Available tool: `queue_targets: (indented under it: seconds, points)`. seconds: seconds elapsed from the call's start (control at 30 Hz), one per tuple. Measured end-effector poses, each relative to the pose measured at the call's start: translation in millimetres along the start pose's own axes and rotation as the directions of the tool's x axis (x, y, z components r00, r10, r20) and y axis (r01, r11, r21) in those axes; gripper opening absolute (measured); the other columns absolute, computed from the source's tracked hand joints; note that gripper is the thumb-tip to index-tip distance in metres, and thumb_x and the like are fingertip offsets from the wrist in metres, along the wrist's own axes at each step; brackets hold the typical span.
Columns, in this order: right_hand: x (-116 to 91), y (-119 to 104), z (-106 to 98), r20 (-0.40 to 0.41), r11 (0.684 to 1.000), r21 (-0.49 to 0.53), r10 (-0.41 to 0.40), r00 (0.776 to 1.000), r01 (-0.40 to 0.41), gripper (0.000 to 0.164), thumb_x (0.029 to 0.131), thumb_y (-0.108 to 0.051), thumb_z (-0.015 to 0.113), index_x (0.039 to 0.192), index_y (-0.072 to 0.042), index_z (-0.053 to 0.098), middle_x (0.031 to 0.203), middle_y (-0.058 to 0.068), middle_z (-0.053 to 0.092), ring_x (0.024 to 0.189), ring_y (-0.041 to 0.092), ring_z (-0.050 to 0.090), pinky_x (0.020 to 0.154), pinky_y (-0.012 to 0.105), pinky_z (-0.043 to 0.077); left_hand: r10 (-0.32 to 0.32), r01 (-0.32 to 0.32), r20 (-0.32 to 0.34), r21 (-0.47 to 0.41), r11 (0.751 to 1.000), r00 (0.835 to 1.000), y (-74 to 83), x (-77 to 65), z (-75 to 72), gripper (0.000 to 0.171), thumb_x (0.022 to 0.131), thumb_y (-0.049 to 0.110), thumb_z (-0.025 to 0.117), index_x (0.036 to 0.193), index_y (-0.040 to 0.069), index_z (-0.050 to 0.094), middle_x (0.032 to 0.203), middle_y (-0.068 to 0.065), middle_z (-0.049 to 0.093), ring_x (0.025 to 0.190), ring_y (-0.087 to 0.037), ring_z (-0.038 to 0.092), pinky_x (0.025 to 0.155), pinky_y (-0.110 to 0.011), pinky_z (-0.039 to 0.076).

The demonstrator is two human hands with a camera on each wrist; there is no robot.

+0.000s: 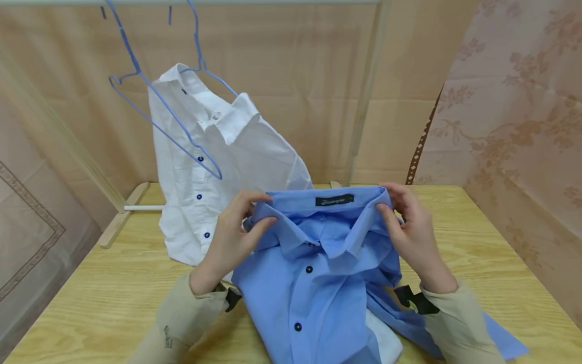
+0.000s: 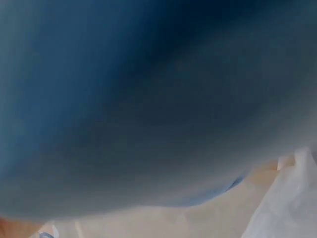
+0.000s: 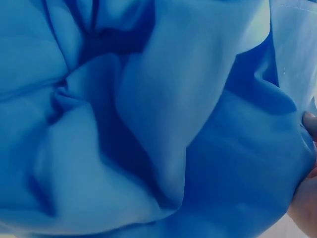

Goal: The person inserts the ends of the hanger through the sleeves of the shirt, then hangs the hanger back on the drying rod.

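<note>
A light blue button-up shirt with dark buttons is held up by its collar over the table. My left hand pinches the collar's left end between thumb and fingers. At the other end my right hand grips the collar the same way. A black label shows inside the neckband between them. Blurred blue cloth fills most of the left wrist view. Folds of the shirt cover the right wrist view, with fingertips at its right edge.
A white shirt with dark buttons hangs on a blue hanger behind my left hand. Another blue hanger hangs bare in front of it from the white rail. White cloth lies under the blue shirt on the wooden table.
</note>
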State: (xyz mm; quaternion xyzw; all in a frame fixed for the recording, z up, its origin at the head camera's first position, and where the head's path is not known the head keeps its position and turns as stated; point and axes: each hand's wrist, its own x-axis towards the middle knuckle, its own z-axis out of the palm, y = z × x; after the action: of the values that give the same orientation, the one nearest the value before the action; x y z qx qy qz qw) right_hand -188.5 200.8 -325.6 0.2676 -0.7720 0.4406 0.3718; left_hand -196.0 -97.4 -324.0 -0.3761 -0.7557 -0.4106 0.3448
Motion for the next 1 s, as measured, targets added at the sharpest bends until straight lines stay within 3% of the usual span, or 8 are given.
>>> queue_targets:
  seconds: [0.17,0.33,0.43,0.53,0.63,0.8,1.0]
  points:
    - [-2.1,4.5,7.5,-0.009,0.999,0.014,0.042,0.999,-0.042,0.029,0.081,0.013,0.057,0.109,0.009,0.051,0.092,0.011,0.061,0.084,0.002,0.056,0.074,0.013,0.044,-0.02,0.02,0.011,0.079,0.997,1.0,-0.8,-0.8,1.6,0.046,0.076,-0.004,0.067,0.118,0.006,0.051,0.098,-0.008,0.057,0.075,-0.013,0.048,0.063,-0.026,0.041]
    - [-5.8,4.4,6.8,0.005,0.995,0.033,0.099,0.995,-0.099,0.026,0.083,0.012,0.055,0.108,0.008,0.049,0.094,0.002,0.059,0.073,0.0,0.059,0.057,0.012,0.044,-0.087,0.083,0.047,0.081,0.993,0.995,0.2,-2.8,1.0,0.061,0.075,0.0,0.07,0.131,0.006,0.044,0.087,-0.007,0.061,0.066,-0.009,0.05,0.056,-0.021,0.041]
    - [-6.2,3.5,5.3,0.024,0.994,0.0,0.111,0.994,-0.111,0.019,0.085,0.01,0.053,0.103,0.008,0.048,0.096,0.008,0.059,0.071,-0.002,0.059,0.054,0.011,0.044,-0.158,0.156,0.048,0.039,0.987,0.986,-1.0,-4.4,0.9,0.046,0.074,0.005,0.073,0.118,0.006,0.056,0.081,-0.003,0.064,0.067,-0.007,0.053,0.057,-0.021,0.043]
    - [-5.4,1.9,5.3,0.034,0.995,-0.024,0.094,0.995,-0.093,0.013,0.086,0.01,0.051,0.097,0.008,0.045,0.1,0.014,0.059,0.081,-0.004,0.058,0.06,0.009,0.045,-0.229,0.229,0.041,-0.013,0.973,0.973,-3.2,-4.9,0.5,0.029,0.074,0.009,0.074,0.101,0.009,0.064,0.081,-0.001,0.066,0.071,-0.006,0.056,0.062,-0.022,0.044]
    - [-4.7,0.7,5.5,0.038,0.997,-0.05,0.064,0.997,-0.062,0.012,0.086,0.01,0.049,0.097,0.009,0.044,0.1,0.016,0.059,0.09,-0.003,0.055,0.066,0.007,0.044,-0.266,0.268,0.047,-0.041,0.963,0.963,-5.5,-4.9,0.1,0.023,0.076,0.011,0.073,0.097,0.01,0.065,0.082,0.0,0.067,0.07,-0.005,0.056,0.062,-0.021,0.045]
    - [-4.4,-4.2,2.7,0.037,0.991,-0.134,0.034,0.999,-0.029,0.019,0.085,0.012,0.051,0.102,0.009,0.044,0.096,0.016,0.06,0.09,-0.005,0.053,0.07,0.004,0.043,-0.262,0.264,0.049,-0.049,0.963,0.964,-2.5,-2.8,-2.3,0.024,0.077,0.01,0.071,0.1,0.011,0.064,0.086,-0.001,0.069,0.069,-0.005,0.057,0.061,-0.019,0.046]
    - [-4.1,-17.8,-6.5,-0.022,0.977,-0.204,-0.068,0.997,0.062,0.022,0.085,0.007,0.055,0.105,0.009,0.047,0.094,0.02,0.062,0.061,-0.006,0.051,0.054,0.005,0.04,-0.188,0.188,0.012,-0.041,0.981,0.982,10.9,3.3,-8.7,0.021,0.075,0.007,0.073,0.094,0.012,0.065,0.075,0.001,0.068,0.058,-0.002,0.051,0.054,-0.016,0.041]
